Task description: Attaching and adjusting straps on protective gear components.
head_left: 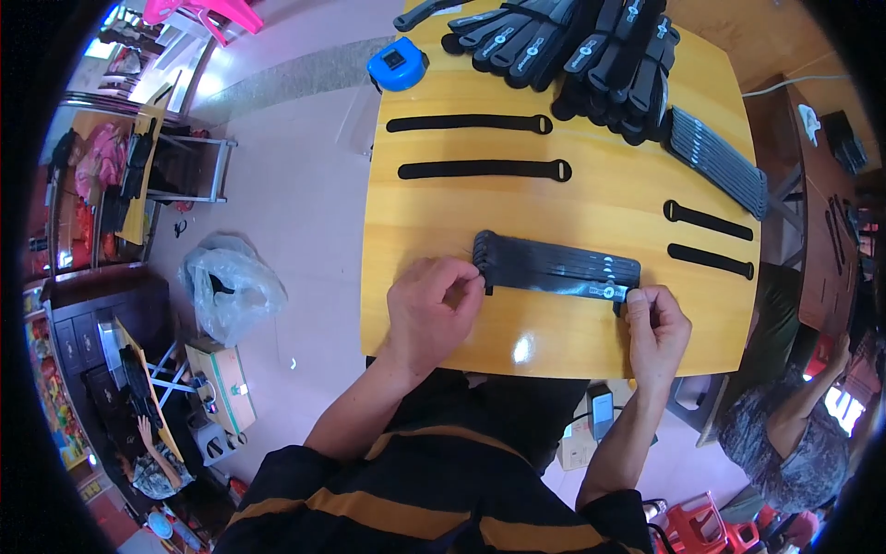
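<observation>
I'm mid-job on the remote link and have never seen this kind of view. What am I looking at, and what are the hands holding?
There is no machine here. One fisheye camera on a person's head looks down, so straight edges bend. The left hand and right hand pinch opposite ends of a bundle of black straps lying on a yellow wooden table. Farther off lie two long single straps, two shorter straps, a big pile of straps, another stack and a blue tape measure. Another person sits at right.
</observation>
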The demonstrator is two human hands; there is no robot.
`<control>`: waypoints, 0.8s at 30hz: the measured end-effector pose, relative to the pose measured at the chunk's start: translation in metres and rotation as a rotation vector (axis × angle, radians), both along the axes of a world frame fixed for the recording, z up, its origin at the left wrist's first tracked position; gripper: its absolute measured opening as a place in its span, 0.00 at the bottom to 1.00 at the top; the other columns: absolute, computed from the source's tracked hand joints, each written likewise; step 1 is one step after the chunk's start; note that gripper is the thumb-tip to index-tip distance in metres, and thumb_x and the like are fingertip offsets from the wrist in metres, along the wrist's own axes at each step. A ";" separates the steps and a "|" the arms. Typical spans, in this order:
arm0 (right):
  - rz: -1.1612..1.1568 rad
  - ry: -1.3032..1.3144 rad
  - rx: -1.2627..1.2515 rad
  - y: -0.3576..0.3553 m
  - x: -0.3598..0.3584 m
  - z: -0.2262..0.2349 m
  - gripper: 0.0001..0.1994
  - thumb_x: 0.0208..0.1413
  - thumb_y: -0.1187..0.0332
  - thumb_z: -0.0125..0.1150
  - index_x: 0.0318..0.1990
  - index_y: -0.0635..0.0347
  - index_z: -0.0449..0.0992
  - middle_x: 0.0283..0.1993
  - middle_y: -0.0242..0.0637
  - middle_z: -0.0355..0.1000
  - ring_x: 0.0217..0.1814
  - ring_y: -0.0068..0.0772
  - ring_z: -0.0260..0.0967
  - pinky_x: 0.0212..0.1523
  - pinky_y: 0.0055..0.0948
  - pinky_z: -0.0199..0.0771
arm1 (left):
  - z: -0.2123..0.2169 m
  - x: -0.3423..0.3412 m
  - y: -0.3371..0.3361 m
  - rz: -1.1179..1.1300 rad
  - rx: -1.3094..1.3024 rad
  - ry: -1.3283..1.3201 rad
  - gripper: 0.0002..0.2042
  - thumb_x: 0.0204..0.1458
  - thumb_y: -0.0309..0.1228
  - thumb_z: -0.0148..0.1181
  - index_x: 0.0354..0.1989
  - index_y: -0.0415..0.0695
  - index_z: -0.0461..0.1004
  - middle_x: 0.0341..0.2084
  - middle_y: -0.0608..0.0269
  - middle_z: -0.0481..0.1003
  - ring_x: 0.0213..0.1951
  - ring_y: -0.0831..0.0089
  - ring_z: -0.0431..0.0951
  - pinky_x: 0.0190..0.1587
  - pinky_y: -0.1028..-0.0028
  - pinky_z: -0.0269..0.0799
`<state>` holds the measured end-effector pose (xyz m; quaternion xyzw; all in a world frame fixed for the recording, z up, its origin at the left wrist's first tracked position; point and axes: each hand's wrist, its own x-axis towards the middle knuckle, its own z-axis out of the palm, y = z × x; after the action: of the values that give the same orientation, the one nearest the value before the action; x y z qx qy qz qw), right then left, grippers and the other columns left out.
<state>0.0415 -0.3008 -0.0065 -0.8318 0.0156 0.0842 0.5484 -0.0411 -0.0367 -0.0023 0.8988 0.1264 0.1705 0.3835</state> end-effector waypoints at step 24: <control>0.002 -0.034 -0.076 0.006 0.001 0.004 0.11 0.64 0.71 0.63 0.29 0.65 0.74 0.21 0.22 0.65 0.24 0.11 0.56 0.25 0.17 0.57 | 0.000 0.002 0.003 -0.026 -0.014 0.003 0.06 0.46 0.19 0.68 0.29 0.42 0.76 0.22 0.60 0.78 0.23 0.70 0.78 0.27 0.73 0.74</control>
<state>0.0430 -0.2952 -0.0022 -0.8535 0.0088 0.0701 0.5164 -0.0387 -0.0334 -0.0027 0.8979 0.1166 0.1630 0.3919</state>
